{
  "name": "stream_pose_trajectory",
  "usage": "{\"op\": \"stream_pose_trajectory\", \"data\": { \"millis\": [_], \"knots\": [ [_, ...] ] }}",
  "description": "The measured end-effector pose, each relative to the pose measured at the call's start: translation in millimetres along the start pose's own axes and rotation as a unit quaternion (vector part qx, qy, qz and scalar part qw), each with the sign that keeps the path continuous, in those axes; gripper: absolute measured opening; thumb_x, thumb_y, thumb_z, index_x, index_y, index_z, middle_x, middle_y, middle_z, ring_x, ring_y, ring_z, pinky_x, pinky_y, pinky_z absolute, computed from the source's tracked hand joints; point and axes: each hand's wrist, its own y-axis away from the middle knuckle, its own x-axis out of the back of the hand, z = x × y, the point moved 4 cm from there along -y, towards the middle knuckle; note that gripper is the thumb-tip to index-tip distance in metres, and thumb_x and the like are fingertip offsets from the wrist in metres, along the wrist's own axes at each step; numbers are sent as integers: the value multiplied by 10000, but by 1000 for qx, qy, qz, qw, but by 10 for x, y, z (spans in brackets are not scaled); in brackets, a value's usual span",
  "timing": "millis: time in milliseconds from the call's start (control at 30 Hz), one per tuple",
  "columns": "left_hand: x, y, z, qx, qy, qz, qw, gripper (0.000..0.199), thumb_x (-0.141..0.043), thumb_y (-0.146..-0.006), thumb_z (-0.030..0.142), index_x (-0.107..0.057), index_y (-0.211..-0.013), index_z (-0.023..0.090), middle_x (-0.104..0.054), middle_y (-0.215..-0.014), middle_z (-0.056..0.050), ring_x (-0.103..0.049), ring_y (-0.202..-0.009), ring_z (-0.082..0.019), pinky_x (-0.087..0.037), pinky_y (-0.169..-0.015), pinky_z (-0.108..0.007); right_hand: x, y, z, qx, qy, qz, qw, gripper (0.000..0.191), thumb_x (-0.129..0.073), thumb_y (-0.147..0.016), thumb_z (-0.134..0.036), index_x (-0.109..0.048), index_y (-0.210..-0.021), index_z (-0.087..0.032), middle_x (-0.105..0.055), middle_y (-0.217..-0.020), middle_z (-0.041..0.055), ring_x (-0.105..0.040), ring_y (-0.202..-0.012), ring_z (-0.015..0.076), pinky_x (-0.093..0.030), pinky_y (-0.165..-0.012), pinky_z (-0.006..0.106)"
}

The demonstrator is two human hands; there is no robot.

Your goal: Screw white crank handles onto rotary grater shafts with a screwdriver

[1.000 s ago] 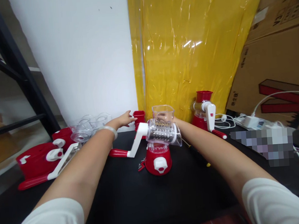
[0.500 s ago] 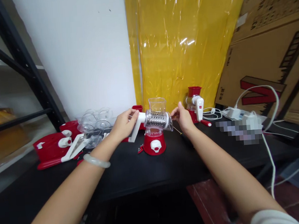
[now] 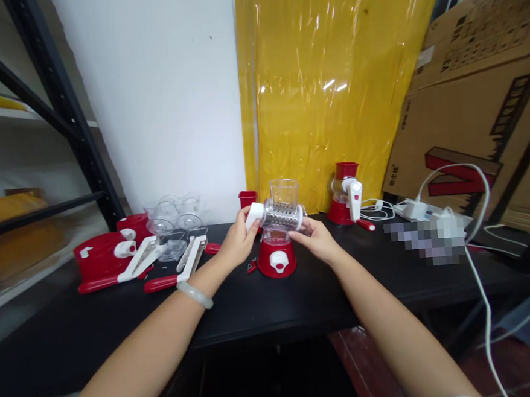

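A rotary grater with a red base [image 3: 269, 252] stands upright on the black table. Its metal drum [image 3: 281, 215] lies sideways inside a clear housing, below a clear hopper [image 3: 285, 191]. My left hand [image 3: 238, 241] is closed around the white crank handle [image 3: 254, 214] at the drum's left end. At the opposite end, my right hand [image 3: 319, 239] pinches the clear mouth of the housing, thumb in front and fingers partly hidden behind. A red pusher [image 3: 247, 198] is partly visible behind the left hand.
On the left are red grater bases [image 3: 97, 258], clear housings [image 3: 175, 214] and crank handles [image 3: 188, 261]. Another grater [image 3: 342, 208] stands at the back right. White cables [image 3: 479, 280] and a large carton [image 3: 462, 106] occupy the right side.
My right hand has come in from beside the drum's right end and now grips the housing mouth. The crank handle has swung, and my left hand holds it nearer the drum. The view has shifted slightly.
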Motion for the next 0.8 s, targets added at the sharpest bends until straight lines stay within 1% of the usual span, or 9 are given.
{"op": "stream_pose_trajectory", "data": {
  "millis": [33, 133, 300, 367, 433, 500, 567, 700, 800],
  "knots": [
    [0, -11, -6, -2, 0, -3, 1000, 559, -372, -971, 518, -385, -1372, 128, -612, -1297, -176, -620, -1157, -274, -467, -993, -423, 1, -3, 14, -1, 3, 1, 1000, 403, -835, -660, -412, -726, -986, -203, -766, -1029, 79, -714, -980, 235, -504, -990, 445],
    [12, -53, -31, 3, -1, -27, 1000, 589, -404, -952, 534, -381, -1389, 140, -628, -1282, -160, -634, -1128, -279, -465, -989, -423, 15, -18, 45, -2, 6, 6, 1000, 411, -835, -645, -459, -726, -940, -195, -775, -940, 72, -722, -929, 237, -520, -953, 441],
    [70, -126, -7, -2, 8, -73, 997, 589, -408, -948, 528, -383, -1393, 143, -609, -1315, -152, -595, -1192, -269, -425, -1039, -404, 9, -29, 26, 11, -12, 10, 1000, 436, -838, -635, -474, -727, -961, -207, -775, -929, 57, -723, -926, 231, -513, -964, 431],
    [90, -143, 17, -3, 6, -84, 996, 585, -404, -947, 524, -392, -1384, 136, -616, -1289, -152, -600, -1172, -266, -436, -1022, -394, -1, -31, 12, 9, -17, 10, 1000, 450, -843, -621, -479, -727, -958, -206, -774, -934, 59, -723, -928, 235, -512, -966, 434],
    [96, -146, 33, 0, 5, -85, 996, 578, -403, -946, 521, -399, -1374, 132, -650, -1203, -141, -627, -1096, -258, -470, -963, -378, -8, -32, 4, 6, -18, 13, 1000, 457, -843, -614, -486, -724, -952, -203, -774, -934, 64, -723, -930, 240, -515, -959, 438],
    [78, -133, 32, 6, 8, -79, 997, 566, -396, -948, 518, -403, -1363, 134, -677, -1096, -122, -648, -999, -243, -495, -894, -362, -11, -32, 2, 6, -18, 16, 1000, 460, -843, -611, -490, -721, -948, -202, -774, -930, 66, -721, -933, 242, -517, -951, 438],
    [41, -110, 13, 14, 12, -60, 998, 551, -383, -954, 517, -405, -1351, 137, -682, -1035, -108, -651, -940, -230, -503, -855, -353, -8, -34, 6, 7, -16, 20, 1000, 446, -842, -612, -491, -718, -928, -203, -774, -918, 64, -720, -925, 238, -519, -944, 433],
    [-41, -57, -48, 35, 10, -8, 999, 518, -384, -955, 534, -439, -1282, 135, -667, -1083, -122, -645, -959, -230, -494, -870, -368, 1, -40, 20, 10, -17, 24, 1000, 411, -844, -612, -481, -708, -885, -207, -774, -890, 53, -718, -892, 221, -524, -925, 415],
    [-47, -49, -75, 54, 1, -2, 999, 507, -367, -957, 554, -482, -1206, 127, -665, -1092, -136, -643, -979, -241, -488, -879, -376, 0, -42, 17, 12, -19, 25, 999, 420, -845, -609, -481, -708, -890, -201, -772, -883, 55, -716, -894, 219, -524, -920, 408]
  ]
}}
